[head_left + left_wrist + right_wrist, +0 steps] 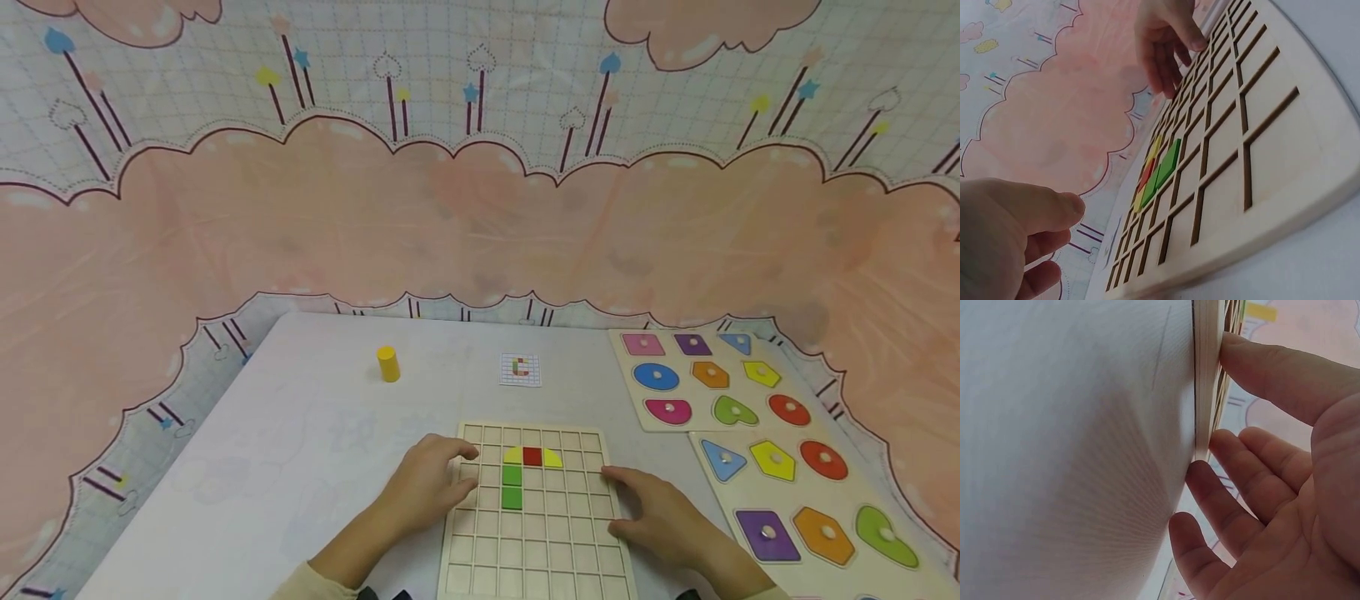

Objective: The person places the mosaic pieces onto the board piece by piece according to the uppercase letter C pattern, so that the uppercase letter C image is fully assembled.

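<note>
A wooden grid board (536,533) lies at the table's near edge. In its upper rows sit a red tile (532,456) flanked by two yellow quarter-round tiles (513,456), with two green tiles (512,487) below. My left hand (442,477) rests with relaxed fingers on the board's left edge. My right hand (628,502) touches the right edge with straight fingers and holds nothing. The right wrist view shows the thumb (1272,369) on the board (1208,375) and fingertips (1210,472) against its side. In the left wrist view my left hand (1029,234) hovers beside the board (1272,137).
A yellow cylinder (387,364) stands on the white table (300,450) at the back left. A small pattern card (521,369) lies behind the board. Two shape-puzzle boards (701,379) (813,508) with coloured knobbed pieces fill the right side. A pink cloud-print backdrop surrounds the table.
</note>
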`<state>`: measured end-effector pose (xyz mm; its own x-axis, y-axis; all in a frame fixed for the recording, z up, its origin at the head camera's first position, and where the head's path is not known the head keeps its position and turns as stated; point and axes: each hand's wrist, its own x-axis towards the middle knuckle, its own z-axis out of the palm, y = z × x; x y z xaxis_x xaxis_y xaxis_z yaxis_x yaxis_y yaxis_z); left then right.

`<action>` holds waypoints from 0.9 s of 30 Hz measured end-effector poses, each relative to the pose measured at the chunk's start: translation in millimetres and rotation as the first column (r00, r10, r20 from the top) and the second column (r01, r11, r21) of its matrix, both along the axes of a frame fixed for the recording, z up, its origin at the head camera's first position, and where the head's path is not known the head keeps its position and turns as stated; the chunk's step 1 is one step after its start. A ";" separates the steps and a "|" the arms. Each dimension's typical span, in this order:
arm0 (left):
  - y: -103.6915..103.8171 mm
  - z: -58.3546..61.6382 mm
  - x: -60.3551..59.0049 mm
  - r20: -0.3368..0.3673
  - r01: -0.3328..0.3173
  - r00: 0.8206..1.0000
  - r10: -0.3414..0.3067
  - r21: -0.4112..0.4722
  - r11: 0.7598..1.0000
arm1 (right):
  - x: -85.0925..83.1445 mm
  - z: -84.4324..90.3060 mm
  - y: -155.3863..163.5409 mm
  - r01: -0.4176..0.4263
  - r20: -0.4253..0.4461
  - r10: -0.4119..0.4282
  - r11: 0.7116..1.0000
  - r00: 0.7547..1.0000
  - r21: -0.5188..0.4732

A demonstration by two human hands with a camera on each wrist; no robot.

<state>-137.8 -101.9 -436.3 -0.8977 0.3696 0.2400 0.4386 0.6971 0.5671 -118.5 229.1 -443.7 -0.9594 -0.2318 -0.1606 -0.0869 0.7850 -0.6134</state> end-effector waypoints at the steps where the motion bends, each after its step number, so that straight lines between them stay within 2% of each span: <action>1: -2.1 0.1 0.9 -0.001 -0.006 1.000 0.006 0.005 1.000 | 0.2 -0.2 0.1 -0.002 -0.004 0.002 1.000 1.000 0.002; 9: -21.6 -4.8 13.8 -0.024 -0.064 0.998 0.064 0.000 0.998 | -0.6 -2.3 1.0 -0.027 -0.021 0.027 1.000 0.999 0.002; 17: -39.1 -9.3 22.4 0.015 -0.128 0.992 0.128 0.025 0.991 | -0.7 -2.8 1.5 -0.029 -0.012 0.029 1.000 1.000 -0.001; 27: -48.6 -21.2 25.9 -0.026 -0.132 0.991 0.131 -0.045 0.990 | -0.5 -1.4 0.4 -0.011 -0.013 0.012 1.000 1.000 0.016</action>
<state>-111.9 -150.5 -457.5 -0.9338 0.2597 0.2460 0.3535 0.7753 0.5234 -119.0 229.5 -445.1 -0.9588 -0.2403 -0.1517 -0.1041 0.7938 -0.5992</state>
